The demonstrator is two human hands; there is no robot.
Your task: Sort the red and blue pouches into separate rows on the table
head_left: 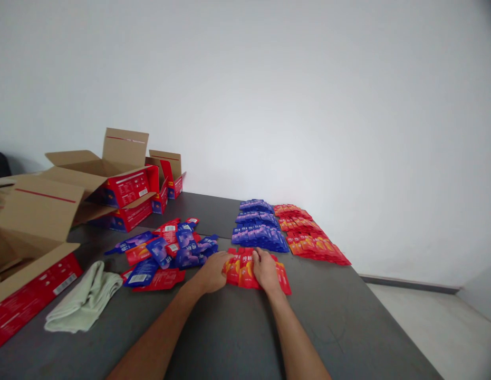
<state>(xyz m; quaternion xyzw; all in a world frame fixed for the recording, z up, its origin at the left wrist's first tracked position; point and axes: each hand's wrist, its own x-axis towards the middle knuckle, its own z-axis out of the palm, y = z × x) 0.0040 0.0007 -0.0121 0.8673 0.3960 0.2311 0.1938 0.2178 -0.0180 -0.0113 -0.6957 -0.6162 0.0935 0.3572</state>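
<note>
A short overlapping row of red packets (246,269) with orange fruit pictures lies flat on the dark table in front of me. My left hand (213,272) is curled against the row's left end, its fingertips partly hidden by the packets. From above, my right hand (265,268) grips the row right of its middle, fingers bent over the upper edge. Close by on the left is a jumbled heap of blue and red packets (185,258). Behind the row, blue packets (261,235) lie in several fanned rows, with fanned red packets (316,244) to their right.
Open red-and-blue cardboard boxes (130,187) stand at the back left, and another open box (35,295) is at the near left. A folded pale cloth (85,301) lies beside it. The table's (372,322) right edge drops to a light floor; a white wall rises behind.
</note>
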